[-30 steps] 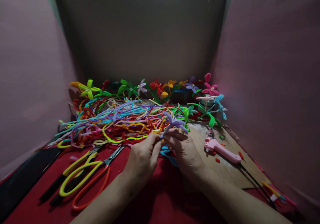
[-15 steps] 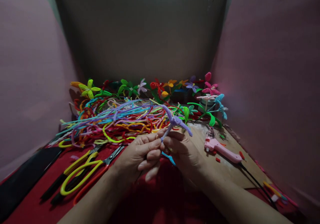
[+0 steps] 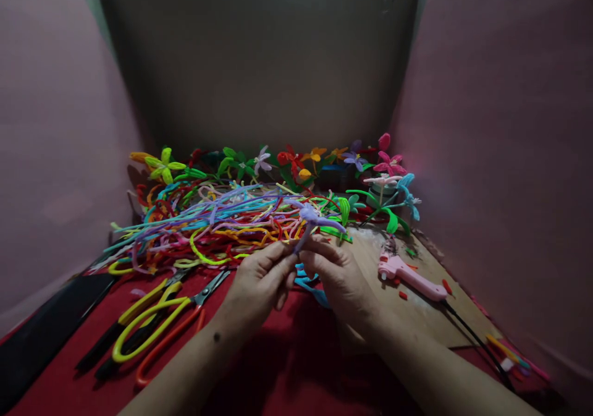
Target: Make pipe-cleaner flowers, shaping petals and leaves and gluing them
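Observation:
A lavender pipe-cleaner flower (image 3: 309, 214) stands up between my two hands, its petals spread above the fingertips. My left hand (image 3: 266, 274) is closed, pinching the stem at its lower end. Close beside it, my right hand (image 3: 331, 274) also pinches the stem, thumb and fingers together. The stem's bottom is hidden by the fingers. Light-blue pipe-cleaner pieces (image 3: 311, 283) lie on the red cloth behind and below my hands, partly covered by the right one.
A heap of coloured pipe cleaners (image 3: 231, 218) lies behind my hands, with finished flowers (image 3: 290, 159) along the back. Scissors (image 3: 152, 323) and pliers (image 3: 130, 320) rest at left. A pink glue gun (image 3: 412, 277) with a black cord lies on a board (image 3: 456, 326) at right.
The flower has tilted and shifted slightly left, its head turned more toward the back. My left fingers have curled in, and more of the light-blue pieces shows below.

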Demonstrator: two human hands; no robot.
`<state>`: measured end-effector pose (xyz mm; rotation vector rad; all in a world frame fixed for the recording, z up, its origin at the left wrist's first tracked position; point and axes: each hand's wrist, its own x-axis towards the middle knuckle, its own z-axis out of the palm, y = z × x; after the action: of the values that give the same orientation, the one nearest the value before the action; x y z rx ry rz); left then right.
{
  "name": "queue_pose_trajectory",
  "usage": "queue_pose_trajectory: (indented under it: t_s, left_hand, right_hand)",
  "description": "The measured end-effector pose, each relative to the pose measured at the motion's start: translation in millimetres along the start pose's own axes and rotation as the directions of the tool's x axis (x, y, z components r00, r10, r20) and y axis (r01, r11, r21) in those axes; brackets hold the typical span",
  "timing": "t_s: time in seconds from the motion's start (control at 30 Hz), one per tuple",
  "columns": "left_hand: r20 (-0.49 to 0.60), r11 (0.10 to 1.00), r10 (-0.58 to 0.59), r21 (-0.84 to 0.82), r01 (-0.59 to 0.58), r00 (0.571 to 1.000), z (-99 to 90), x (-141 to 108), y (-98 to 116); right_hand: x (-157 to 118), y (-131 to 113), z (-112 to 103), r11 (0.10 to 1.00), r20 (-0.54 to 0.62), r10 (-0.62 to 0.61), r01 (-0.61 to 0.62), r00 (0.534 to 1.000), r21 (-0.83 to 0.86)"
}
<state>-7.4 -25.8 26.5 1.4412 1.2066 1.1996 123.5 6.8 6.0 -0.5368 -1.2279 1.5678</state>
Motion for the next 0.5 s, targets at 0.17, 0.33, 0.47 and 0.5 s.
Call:
queue_pose_trajectory:
  t_s: [0.17, 0.33, 0.47, 0.5]
  left_hand:
    - [0.286, 0.87, -0.12, -0.431, 0.24, 0.951, -7.5, 3.3, 0.3]
    - [0.462, 0.794, -0.118, -0.488, 0.363, 0.879, -13.3, 5.1, -2.0]
    - [0.23, 0.995, -0.049, -0.078, 0.068, 0.972, -6.9, 3.7, -4.2]
    - [0.109, 0.994, 0.054, 0.087, -0.064, 0.993, -4.2, 3.0, -6.2]
  right_hand:
    - [2.9, 3.3, -4.6, 0.993, 0.019, 0.069, -0.071, 0.997, 0.093]
    - [4.4, 2.7, -6.4, 0.972, 0.133, 0.122, -0.146, 0.983, 0.183]
    - [6.4, 8.2, -7.3, 0.987, 0.03, 0.071, -0.075, 0.997, 0.145]
    - [6.8, 10.4, -7.5, 0.987, -0.015, 0.072, -0.069, 0.997, 0.143]
